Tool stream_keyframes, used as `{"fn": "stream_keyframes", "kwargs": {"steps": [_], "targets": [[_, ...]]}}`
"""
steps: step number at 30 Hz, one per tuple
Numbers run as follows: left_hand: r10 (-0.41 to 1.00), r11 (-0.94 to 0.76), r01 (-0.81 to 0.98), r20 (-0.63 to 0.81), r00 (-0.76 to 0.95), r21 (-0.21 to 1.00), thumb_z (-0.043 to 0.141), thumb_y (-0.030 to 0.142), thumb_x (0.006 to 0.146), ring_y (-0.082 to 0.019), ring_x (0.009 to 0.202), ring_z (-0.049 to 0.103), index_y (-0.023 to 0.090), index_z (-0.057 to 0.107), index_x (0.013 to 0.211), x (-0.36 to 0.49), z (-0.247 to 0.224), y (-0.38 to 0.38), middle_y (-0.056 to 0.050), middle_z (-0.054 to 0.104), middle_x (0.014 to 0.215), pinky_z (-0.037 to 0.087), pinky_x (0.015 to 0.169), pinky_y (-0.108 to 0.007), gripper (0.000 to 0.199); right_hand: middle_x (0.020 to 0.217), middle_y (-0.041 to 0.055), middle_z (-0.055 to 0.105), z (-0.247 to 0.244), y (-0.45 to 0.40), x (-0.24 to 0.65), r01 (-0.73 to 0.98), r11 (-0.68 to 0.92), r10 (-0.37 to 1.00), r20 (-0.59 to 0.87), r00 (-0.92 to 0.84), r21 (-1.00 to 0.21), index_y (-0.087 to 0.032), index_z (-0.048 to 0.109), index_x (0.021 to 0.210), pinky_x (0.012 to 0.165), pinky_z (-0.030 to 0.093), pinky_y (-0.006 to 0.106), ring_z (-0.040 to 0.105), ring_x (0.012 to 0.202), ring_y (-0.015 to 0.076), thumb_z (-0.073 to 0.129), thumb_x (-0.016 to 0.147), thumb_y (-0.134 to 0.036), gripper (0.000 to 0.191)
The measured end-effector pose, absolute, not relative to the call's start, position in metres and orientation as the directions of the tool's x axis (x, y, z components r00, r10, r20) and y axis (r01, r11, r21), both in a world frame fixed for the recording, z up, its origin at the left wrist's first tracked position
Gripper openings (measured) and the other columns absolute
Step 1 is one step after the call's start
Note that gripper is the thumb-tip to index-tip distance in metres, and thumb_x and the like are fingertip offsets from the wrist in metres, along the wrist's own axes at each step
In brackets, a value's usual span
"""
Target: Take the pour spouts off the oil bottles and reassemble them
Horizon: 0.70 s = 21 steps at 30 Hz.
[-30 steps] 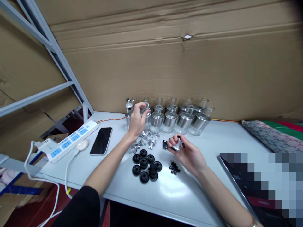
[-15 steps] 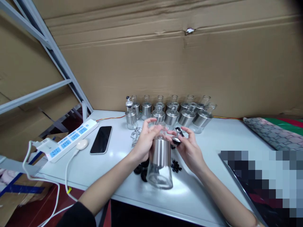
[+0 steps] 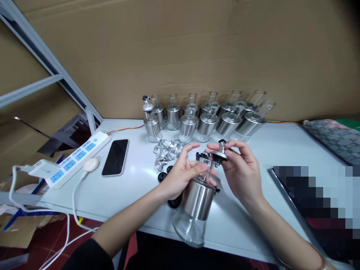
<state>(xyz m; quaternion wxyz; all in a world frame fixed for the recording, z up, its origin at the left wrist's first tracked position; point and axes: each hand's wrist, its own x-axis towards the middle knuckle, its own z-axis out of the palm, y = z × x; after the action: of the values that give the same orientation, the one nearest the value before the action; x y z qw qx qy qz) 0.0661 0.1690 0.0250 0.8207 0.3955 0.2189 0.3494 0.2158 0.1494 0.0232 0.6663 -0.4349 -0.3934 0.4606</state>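
My left hand [image 3: 182, 174] is closed round the neck of a glass bottle [image 3: 197, 202] with a steel band about its body. The bottle tilts, its base toward me over the table's front edge. Between the fingers of my right hand [image 3: 243, 170] is a silver-and-black pourer cap [image 3: 219, 153], held just above and right of the bottle's mouth. Whether the cap touches the rim, I cannot tell. Silver cap parts [image 3: 167, 152] lie in a pile beyond my left hand. Black round parts [image 3: 173, 202] and small black pieces [image 3: 201, 155] are partly hidden by my hands and the bottle.
Several steel-banded bottles [image 3: 208, 123] stand in rows at the back; the leftmost front bottle [image 3: 152, 125] wears a pourer cap. To the left lie a phone [image 3: 115, 157], a power strip [image 3: 80, 157] and a white cable [image 3: 74, 195]. A dark-edged, blurred-out object [image 3: 284, 187] lies at right.
The pourer cap in my right hand has come upright and nearer the bottle's mouth. The bottle tilts more, and its base is closer to me. The camera view has shifted too.
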Motion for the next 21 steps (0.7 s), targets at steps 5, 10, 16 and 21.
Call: {"fn": "stream_keyframes", "kwargs": {"steps": [5,10,16,21], "targets": [[0.762,0.438,-0.414,-0.086,0.641,0.798,0.071,0.033,0.077,-0.014,0.064,0.068,0.027,0.034,0.125,0.0675,0.0207,0.1681,0.0,0.067,0.081,0.055,0.064,-0.028,0.061,0.108,0.0041,0.067,0.0212,0.1472,0.2163,-0.219,0.204,0.964,0.157,0.212,-0.954,-0.03,0.054,0.109,0.087,0.049,0.04,0.062,0.102,0.0232,0.06,0.079,-0.027,0.031],[0.767,0.429,-0.432,-0.068,0.638,0.794,0.072,0.031,0.077,-0.013,0.064,0.068,0.027,0.037,0.123,0.0682,0.0194,0.1672,0.0,0.067,0.08,0.056,0.065,-0.027,0.058,0.109,0.0038,0.067,0.0187,0.1462,0.2142,-0.17,0.216,0.968,0.188,0.168,-0.962,-0.032,0.052,0.114,0.081,0.051,0.037,0.061,0.105,0.0225,0.065,0.081,-0.029,0.036],[0.783,0.403,-0.451,-0.044,0.621,0.797,0.072,0.028,0.077,-0.014,0.066,0.068,0.027,0.04,0.121,0.0676,0.023,0.1664,0.0,0.065,0.083,0.057,0.063,-0.026,0.055,0.096,0.0012,0.066,0.0202,0.1446,0.2091,-0.158,0.238,0.959,0.205,0.197,-0.958,-0.029,0.052,0.089,0.058,0.048,0.026,0.062,0.094,0.0199,0.07,0.078,-0.031,0.021],[0.784,0.37,-0.454,-0.01,0.621,0.811,0.068,0.026,0.081,-0.013,0.066,0.069,0.03,0.042,0.123,0.068,0.0205,0.1666,0.002,0.064,0.08,0.056,0.064,-0.024,0.049,0.097,0.002,0.066,0.021,0.1415,0.2129,-0.043,0.26,0.958,0.252,0.14,-0.965,-0.028,0.06,0.093,0.066,0.049,0.027,0.061,0.09,0.0171,0.064,0.083,-0.034,0.012]]}}
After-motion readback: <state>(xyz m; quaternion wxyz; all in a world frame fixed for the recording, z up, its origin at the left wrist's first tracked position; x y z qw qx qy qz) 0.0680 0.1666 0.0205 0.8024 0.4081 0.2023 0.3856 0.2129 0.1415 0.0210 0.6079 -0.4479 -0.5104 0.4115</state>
